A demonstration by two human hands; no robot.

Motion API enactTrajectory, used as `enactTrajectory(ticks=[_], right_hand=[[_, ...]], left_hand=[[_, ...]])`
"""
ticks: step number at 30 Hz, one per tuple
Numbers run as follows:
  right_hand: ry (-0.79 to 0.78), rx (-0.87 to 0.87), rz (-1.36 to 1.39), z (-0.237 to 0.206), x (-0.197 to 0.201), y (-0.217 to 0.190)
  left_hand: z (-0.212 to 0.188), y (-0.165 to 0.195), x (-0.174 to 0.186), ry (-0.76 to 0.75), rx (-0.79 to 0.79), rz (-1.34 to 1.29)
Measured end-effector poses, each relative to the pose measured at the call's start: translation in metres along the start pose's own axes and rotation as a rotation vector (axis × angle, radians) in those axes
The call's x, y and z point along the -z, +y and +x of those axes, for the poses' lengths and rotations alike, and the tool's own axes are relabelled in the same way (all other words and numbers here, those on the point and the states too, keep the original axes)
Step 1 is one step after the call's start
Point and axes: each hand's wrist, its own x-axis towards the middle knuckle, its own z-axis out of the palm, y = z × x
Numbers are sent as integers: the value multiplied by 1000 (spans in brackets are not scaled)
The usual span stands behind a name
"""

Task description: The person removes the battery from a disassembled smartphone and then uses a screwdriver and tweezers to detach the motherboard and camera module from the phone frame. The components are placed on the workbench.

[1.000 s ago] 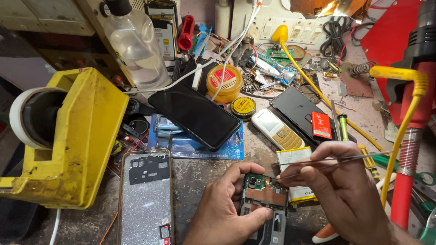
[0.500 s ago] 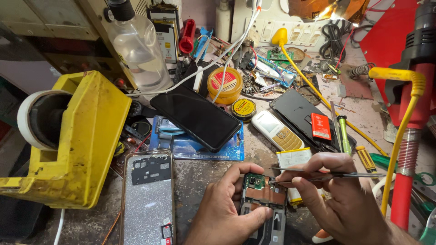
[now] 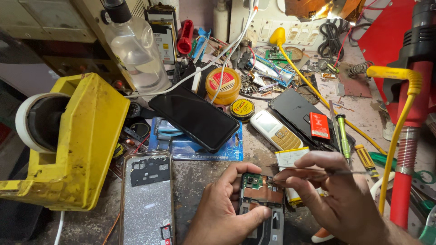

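Opened phone [image 3: 262, 204]: on the counter [image 3: 200, 181], between both hands.
Left hand [image 3: 222, 208]: grips the phone's left edge.
Right hand [image 3: 336, 199]: pinches tweezers [image 3: 313, 171], tips at the phone's top.

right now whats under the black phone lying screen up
The black phone lies tilted across a blue blister pack. Whatever sits beneath its middle is covered.

The opened phone [image 3: 262, 204] lies between your left hand [image 3: 227, 213] and right hand [image 3: 338, 199]. The back cover [image 3: 146, 199] lies left of your left hand; the keypad phone [image 3: 275, 130] lies beyond both.
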Motion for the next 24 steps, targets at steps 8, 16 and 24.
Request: enactTrajectory(ticks=[8,16,24], right_hand=[[-5,239,-143,2,0,4],[-39,450,-139,11,2,-9],[-162,588,-236,20,11,-28]], left_hand=[[0,-6,3,-34,60,-234],[-2,-6,5,2,32,-270],[-6,-4,8,-1,-4,-285]])
